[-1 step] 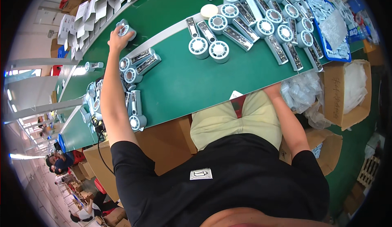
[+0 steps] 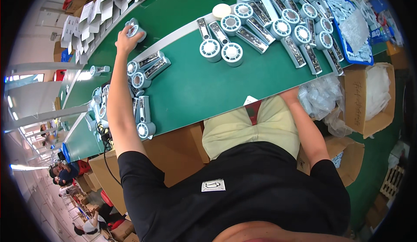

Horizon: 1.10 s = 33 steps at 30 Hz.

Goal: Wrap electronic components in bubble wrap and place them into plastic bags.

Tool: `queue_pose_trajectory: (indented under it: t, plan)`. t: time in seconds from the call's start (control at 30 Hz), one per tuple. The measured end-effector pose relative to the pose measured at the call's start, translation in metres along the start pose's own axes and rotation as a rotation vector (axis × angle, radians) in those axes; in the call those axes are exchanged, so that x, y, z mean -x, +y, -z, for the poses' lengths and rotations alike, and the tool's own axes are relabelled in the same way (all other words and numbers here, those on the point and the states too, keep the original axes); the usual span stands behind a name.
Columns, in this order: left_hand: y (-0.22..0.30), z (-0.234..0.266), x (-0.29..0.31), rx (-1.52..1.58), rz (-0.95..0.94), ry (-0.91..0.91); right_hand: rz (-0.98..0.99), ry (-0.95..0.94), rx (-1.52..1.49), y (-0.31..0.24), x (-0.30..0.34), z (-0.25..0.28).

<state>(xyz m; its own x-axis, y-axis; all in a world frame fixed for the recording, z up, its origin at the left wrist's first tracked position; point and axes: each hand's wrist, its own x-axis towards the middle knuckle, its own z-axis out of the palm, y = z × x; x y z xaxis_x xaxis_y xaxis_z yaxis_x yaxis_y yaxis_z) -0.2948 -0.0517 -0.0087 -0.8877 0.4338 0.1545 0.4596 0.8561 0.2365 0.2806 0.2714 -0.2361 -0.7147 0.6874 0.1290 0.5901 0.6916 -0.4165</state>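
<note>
My left hand reaches far out to the left side of the green table. Its fingers are closed around a light-blue handheld fan with a round head. My right hand lies low by my right thigh at the table's front edge, and its fingers are hidden. Nearer to me than the held fan, a few handheld fans lie with round grilles and long handles. Two more fans rest around the middle, their opened handles showing inner parts. Many similar fans crowd the right side.
A blue tray of small light-blue parts sits at the right end. Below it stand clear plastic bags and a cardboard box. A pale rail runs along the table. White folded cartons line the far left edge.
</note>
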Motion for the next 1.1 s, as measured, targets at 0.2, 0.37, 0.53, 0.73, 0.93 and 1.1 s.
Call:
queue_pose_trajectory:
  t: [0.2,0.37,0.53,0.73,0.93,1.1]
  plan:
    - [0.119,0.023,0.072,0.245,-0.292,-0.031,0.045,0.042,-0.044,-0.005,-0.005,0.004]
    - [0.2,0.032,0.154,0.266,-0.354,-0.12,0.105,0.047,-0.012,0.0,-0.005,0.0]
    - [0.195,0.035,0.169,0.366,-0.254,-0.175,0.03,-0.031,0.036,-0.001,-0.005,0.002]
    - [0.174,0.033,0.173,0.306,-0.278,-0.231,-0.038,-0.074,0.033,-0.004,-0.005,0.008]
    - [0.178,0.018,0.194,0.165,-0.413,-0.2,0.157,0.155,0.024,0.013,-0.003,-0.008]
    - [0.169,0.008,0.219,0.088,-0.521,-0.053,0.163,0.041,0.016,0.036,-0.001,-0.035]
